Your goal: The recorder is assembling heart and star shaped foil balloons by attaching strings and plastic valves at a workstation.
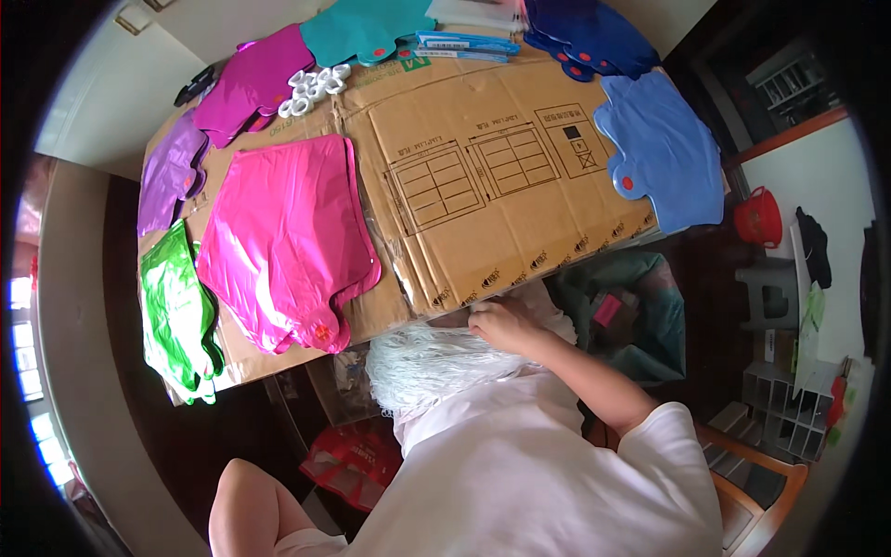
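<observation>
In the head view, the right hand [501, 325] rests on a bundle of white strings [436, 362] at the near edge of the table, fingers curled down into the strands as if pinching some of them; the exact grip is hidden by the knuckles. The strings lie in the person's lap just below the cardboard [483, 195], a thick, soft, fibrous mass whose long axis runs left to right, the strands sweeping from the hand toward the left, where they end in a rounded tuft. The left hand is not visible; only the left upper arm shows at the bottom edge, so its state cannot be told.

The cardboard is flat, brown and creased, and covers the table. On it lie glossy, smooth foil balloons, all deflated and flat: a large pink balloon [288, 241] with its neck pointing toward the person, a green one [176, 316] at the left edge, purple ones [167, 172] beyond it, a magenta one [251, 84], a teal one [357, 28], dark blue ones [585, 32] and a light blue one [664, 148] at the right. A cluster of small white plastic rings [316, 88] sits near the magenta balloon. A red basket [758, 218] stands off to the right.
</observation>
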Motion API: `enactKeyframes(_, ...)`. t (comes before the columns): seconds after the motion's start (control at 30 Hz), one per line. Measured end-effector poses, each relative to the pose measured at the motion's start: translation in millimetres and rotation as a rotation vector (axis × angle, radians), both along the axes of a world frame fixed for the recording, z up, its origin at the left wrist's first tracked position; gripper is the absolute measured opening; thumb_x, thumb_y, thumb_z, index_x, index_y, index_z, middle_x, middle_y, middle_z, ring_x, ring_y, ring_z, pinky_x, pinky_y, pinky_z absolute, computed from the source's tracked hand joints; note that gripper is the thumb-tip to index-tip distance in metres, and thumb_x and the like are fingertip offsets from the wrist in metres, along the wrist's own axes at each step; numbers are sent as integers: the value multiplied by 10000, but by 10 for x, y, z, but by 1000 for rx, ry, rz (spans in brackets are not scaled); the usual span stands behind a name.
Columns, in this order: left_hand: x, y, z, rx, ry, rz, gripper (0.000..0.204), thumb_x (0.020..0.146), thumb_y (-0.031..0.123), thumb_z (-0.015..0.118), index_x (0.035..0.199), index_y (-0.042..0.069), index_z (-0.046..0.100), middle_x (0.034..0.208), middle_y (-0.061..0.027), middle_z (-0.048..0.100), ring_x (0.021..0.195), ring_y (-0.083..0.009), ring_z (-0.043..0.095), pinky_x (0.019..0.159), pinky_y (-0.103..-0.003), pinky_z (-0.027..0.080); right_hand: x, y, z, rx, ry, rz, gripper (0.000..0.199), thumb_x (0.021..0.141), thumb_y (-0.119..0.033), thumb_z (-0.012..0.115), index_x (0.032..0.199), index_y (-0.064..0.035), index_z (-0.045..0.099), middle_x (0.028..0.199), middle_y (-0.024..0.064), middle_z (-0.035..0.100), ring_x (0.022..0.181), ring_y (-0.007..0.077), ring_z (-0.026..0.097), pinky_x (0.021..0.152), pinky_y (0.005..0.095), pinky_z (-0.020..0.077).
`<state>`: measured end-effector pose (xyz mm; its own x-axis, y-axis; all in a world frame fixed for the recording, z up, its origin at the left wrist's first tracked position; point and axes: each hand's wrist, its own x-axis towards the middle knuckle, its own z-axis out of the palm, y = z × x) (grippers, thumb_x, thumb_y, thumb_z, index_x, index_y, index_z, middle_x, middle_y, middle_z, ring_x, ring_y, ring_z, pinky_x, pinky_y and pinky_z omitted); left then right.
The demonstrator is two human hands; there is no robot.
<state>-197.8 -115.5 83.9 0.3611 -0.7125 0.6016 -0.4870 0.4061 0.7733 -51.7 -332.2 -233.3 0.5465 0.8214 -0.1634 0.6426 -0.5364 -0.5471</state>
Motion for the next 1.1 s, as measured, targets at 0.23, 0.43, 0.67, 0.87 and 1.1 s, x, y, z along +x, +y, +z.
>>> enactKeyframes(0.23,83,-43,-51,5,40,-24,196,786,204,599,864,39,529,778,-76,530,679,-264,532,610,-361,429,58,-119,64,146,239,-92,89,810,-149,568,813,-60,573,824,87,604,802,274,604,675,381,477)
enactKeyframes(0.43,103,-34,-232,-14,138,-128,270,769,219,625,922,7,556,834,-104,559,726,-300,551,649,-382,445,66,-212,481,312,689,-192,113,869,-156,536,867,-49,502,771,88,563,742,217,564,649,318,439)
enactKeyframes(0.67,387,-474,-1385,711,47,1030,333,711,187,693,964,-3,588,859,-136,581,758,-316,559,747,-389,433,-227,-337,1718,551,697,128,89,872,-104,555,888,-55,482,758,96,553,643,252,560,597,340,445)
enactKeyframes(0.87,145,-332,-1270,23,699,489,275,881,133,538,644,8,479,600,-89,478,532,-277,466,505,-366,376,-411,-272,1735,688,597,187,280,810,-129,624,1029,-38,474,983,127,543,874,278,550,753,368,444)
enactKeyframes(1.1,235,-429,-840,-777,503,106,215,884,95,469,679,31,475,521,-31,460,393,-123,401,395,-286,289,-641,397,1441,893,567,457,314,800,-197,635,1050,-35,537,1079,128,555,1029,288,517,931,400,391)
